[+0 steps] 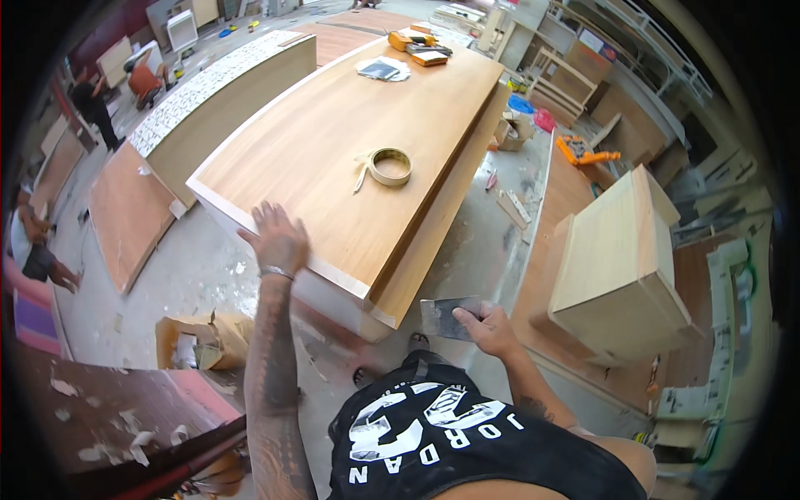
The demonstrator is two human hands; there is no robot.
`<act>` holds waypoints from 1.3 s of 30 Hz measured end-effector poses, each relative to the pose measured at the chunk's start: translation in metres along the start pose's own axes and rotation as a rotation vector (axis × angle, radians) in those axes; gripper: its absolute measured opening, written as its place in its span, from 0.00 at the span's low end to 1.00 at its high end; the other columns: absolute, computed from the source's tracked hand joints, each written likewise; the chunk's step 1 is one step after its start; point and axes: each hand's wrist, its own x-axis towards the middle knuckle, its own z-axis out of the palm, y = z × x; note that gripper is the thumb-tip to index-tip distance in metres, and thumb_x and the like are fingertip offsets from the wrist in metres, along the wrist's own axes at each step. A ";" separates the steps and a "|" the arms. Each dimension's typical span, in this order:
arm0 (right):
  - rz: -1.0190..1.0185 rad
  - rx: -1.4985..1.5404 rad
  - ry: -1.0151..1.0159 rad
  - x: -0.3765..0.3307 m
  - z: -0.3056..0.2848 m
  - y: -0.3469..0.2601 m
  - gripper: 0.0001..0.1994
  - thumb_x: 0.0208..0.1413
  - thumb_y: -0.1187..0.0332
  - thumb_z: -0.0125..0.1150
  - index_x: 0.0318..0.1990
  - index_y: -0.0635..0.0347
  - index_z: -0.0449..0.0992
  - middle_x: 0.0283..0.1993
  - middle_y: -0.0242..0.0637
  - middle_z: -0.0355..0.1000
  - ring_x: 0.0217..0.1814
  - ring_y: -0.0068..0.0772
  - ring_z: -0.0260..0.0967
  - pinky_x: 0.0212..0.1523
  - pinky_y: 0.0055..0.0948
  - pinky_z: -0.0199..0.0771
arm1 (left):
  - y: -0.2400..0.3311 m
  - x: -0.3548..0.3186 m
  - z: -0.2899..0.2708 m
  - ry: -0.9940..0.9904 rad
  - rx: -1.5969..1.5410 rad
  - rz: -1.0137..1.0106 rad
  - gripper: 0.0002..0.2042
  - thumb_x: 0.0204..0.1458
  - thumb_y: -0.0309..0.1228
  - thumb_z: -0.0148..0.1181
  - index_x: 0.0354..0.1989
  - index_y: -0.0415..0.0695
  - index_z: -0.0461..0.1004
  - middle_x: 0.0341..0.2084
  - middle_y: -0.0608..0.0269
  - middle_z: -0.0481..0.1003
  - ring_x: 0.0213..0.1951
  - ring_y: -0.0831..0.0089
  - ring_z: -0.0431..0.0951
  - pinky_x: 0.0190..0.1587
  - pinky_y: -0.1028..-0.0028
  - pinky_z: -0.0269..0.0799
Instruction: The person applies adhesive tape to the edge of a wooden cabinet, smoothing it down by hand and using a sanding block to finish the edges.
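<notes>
My left hand (279, 240) lies at the near left edge of a large wooden panel cabinet (333, 150), fingers spread, slightly blurred, nothing in it. Pale strips run along that cabinet's edges. Off its near right corner, my right hand (490, 327) pinches a thin, flat grey rectangular piece (448, 318) between thumb and fingers; whether it is sandpaper or a scraper I cannot tell. A roll of tape (390, 167) with a loose tail rests on the panel's middle. Farther back on it lies a grey sheet (382, 70) over something white.
Orange-and-black power tools (419, 46) sit at the panel's far end. A pale wooden box (615, 267) stands on the right, an orange tool (586, 152) beyond it. A paper bag (202, 340) is at left. Other people (143, 81) are at the far left.
</notes>
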 end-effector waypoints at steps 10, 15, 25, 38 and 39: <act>0.126 -0.060 0.014 0.006 0.006 0.051 0.10 0.60 0.67 0.62 0.39 0.67 0.79 0.34 0.31 0.76 0.36 0.19 0.69 0.38 0.25 0.71 | 0.075 -0.124 -0.042 -0.297 -0.607 0.793 0.28 0.60 0.39 0.52 0.64 0.30 0.61 0.64 0.39 0.60 0.68 0.52 0.57 0.68 0.52 0.52; 0.102 -0.048 -0.006 0.010 0.009 0.065 0.10 0.61 0.67 0.62 0.38 0.67 0.78 0.32 0.29 0.75 0.34 0.19 0.68 0.37 0.24 0.70 | 0.036 -0.165 -0.066 -0.900 -1.764 0.725 0.15 0.65 0.32 0.49 0.54 0.34 0.73 0.46 0.44 0.78 0.51 0.56 0.79 0.55 0.63 0.73; 0.095 -0.230 -0.024 0.019 0.020 0.072 0.11 0.61 0.65 0.61 0.35 0.66 0.76 0.28 0.28 0.72 0.31 0.18 0.65 0.33 0.25 0.68 | 0.004 -0.116 -0.022 0.139 -0.575 0.734 0.18 0.63 0.37 0.48 0.58 0.46 0.73 0.61 0.60 0.71 0.67 0.62 0.64 0.70 0.55 0.48; 0.262 -0.318 0.133 0.030 -0.043 0.241 0.14 0.59 0.62 0.62 0.33 0.69 0.75 0.27 0.40 0.74 0.30 0.29 0.68 0.35 0.36 0.69 | -0.133 0.061 0.016 0.224 -0.235 0.349 0.25 0.65 0.49 0.40 0.69 0.57 0.61 0.71 0.62 0.56 0.73 0.62 0.51 0.73 0.53 0.36; 0.347 -0.338 0.154 0.030 -0.047 0.251 0.13 0.60 0.63 0.62 0.35 0.67 0.76 0.30 0.35 0.74 0.33 0.25 0.67 0.37 0.32 0.69 | -0.141 0.069 0.021 0.270 -0.181 0.363 0.25 0.66 0.45 0.39 0.70 0.55 0.61 0.71 0.61 0.56 0.73 0.60 0.50 0.73 0.53 0.37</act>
